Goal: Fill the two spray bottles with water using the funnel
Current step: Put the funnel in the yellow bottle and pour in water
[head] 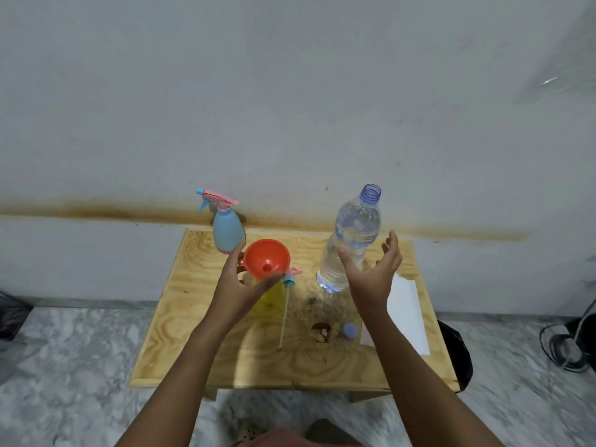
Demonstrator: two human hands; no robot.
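An orange funnel (267, 258) sits in the neck of a yellow spray bottle (268, 300) on the wooden table (258, 359). My left hand (240, 285) wraps around that bottle just under the funnel and hides most of it. Its spray head (289, 279), with a long tube, lies on the table beside it. A blue spray bottle (227, 232) with a pink and blue head stands at the back left. A clear water bottle (350, 240), uncapped and mostly full, stands at the right. My right hand (371, 272) is open beside it, thumb at the bottle's side.
A small blue cap (349, 330) lies near a dark knot in the wood. A white sheet (408, 314) lies at the table's right edge. The wall runs right behind the table. Cables (567, 346) and a dark bag (456, 353) are on the floor to the right.
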